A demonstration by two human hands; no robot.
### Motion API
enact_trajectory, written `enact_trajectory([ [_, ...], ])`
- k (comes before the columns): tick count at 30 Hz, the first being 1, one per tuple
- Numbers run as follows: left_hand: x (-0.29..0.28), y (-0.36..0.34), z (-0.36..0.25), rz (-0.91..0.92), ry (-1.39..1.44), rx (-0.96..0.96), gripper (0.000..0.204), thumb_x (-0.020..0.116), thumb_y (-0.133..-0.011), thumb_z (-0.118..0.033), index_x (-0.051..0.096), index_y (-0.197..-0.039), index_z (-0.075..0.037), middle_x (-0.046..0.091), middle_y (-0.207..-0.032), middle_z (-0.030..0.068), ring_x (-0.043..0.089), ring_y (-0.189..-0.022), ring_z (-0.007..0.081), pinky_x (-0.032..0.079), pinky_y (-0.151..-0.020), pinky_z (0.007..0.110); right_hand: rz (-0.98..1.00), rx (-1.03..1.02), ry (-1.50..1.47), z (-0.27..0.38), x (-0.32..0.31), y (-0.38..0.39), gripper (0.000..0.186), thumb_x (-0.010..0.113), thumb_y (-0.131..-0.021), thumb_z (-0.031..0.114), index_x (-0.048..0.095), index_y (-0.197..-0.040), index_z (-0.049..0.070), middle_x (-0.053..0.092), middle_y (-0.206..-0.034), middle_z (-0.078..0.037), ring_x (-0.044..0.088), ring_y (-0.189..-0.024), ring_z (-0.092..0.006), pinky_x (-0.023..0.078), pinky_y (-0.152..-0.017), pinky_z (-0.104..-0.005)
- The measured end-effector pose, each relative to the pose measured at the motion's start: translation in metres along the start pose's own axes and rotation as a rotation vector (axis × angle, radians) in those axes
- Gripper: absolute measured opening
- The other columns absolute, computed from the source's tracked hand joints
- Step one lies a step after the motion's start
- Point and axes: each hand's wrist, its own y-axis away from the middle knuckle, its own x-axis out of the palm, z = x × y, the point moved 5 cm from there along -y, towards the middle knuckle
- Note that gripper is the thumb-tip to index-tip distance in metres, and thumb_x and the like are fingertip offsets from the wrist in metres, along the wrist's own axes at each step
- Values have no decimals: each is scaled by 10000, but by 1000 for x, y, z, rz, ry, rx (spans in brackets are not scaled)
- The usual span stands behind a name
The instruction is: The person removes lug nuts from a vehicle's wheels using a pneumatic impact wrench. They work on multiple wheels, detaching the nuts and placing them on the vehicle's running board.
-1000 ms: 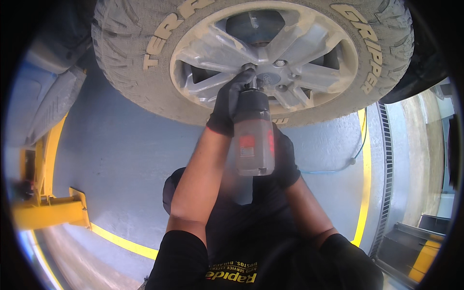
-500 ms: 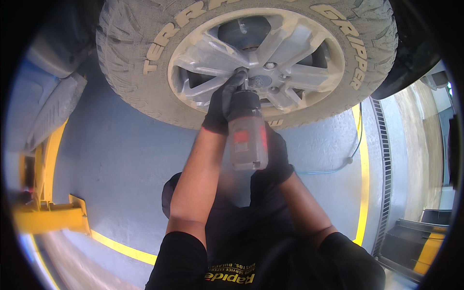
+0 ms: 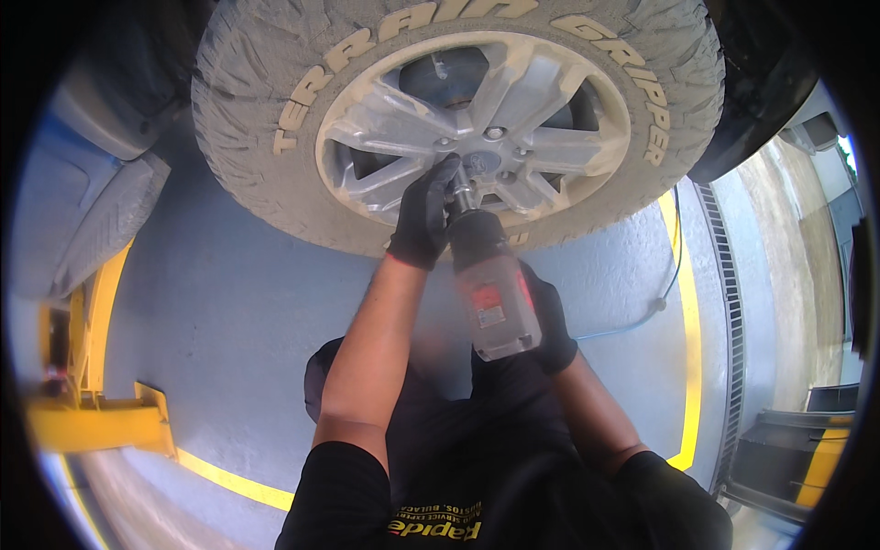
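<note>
In front of me is a dusty silver alloy wheel (image 3: 532, 96) in a chunky tyre (image 3: 229, 119) with raised pale lettering. My right hand (image 3: 553, 321), in a black glove, is closed around the handle of a grey and black impact wrench (image 3: 495, 307) with a red patch; the body hides most of those fingers. A shiny socket (image 3: 464, 192) on its nose points at the lower left of the hub. My left hand (image 3: 423, 215), gloved too, is closed at the socket, fingertips beside the hub. Whether the socket sits on a nut is hidden. An exposed lug nut (image 3: 495, 133) shows above the hub.
A yellow lift arm (image 3: 101, 422) stands at the left. Behind my right hand, a thin blue hose (image 3: 623, 327) runs over the grey floor (image 3: 247, 321). Yellow lines and a drain grate (image 3: 731, 302) lie at the right, near a black and yellow ramp-like block (image 3: 779, 458).
The impact wrench has come back toward me and tilted, its rear swinging right. Its socket has left the upper-left lug nut and moved lower. Both hands moved with it.
</note>
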Motion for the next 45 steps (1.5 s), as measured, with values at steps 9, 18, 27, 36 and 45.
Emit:
enact_trajectory([
  [9,5,24,-21,43,532,-434,277,500,-989,-239,608,-1076,0,646,-996,96,603,-834,150,505,-691,284,173,-204,411,-22,-81,71,464,651,-886,180,543,-1330,101,587,-1293,-75,577,-1174,-208,462,-985,-344],
  [18,8,30,-40,1,399,-380,355,535,-969,-336,613,-1058,-1,652,-905,81,572,-699,117,424,-565,250,166,51,-186,-8,-97,75,530,701,-832,74,533,-1334,95,592,-1292,-72,582,-1169,-200,471,-986,-336],
  [27,11,30,-65,303,209,-368,313,514,-968,-253,645,-1069,12,616,-825,48,511,-559,70,370,-480,218,49,-167,334,7,-113,81,495,733,-819,135,578,-1289,104,608,-1268,-64,595,-1148,-188,479,-961,-333],
  [36,16,32,-42,328,249,-340,404,502,-964,-333,643,-1058,34,578,-740,50,471,-525,66,339,-458,215,113,13,-18,19,-109,74,461,730,-832,168,570,-1257,89,645,-1119,-50,633,-995,-171,500,-858,-309],
  [45,29,30,-41,281,244,-385,353,504,-957,-301,639,-1046,13,533,-636,14,446,-508,63,332,-461,217,65,165,-382,27,-109,73,464,725,-831,148,564,-1260,74,641,-1087,-59,628,-951,-162,501,-843,-311],
])
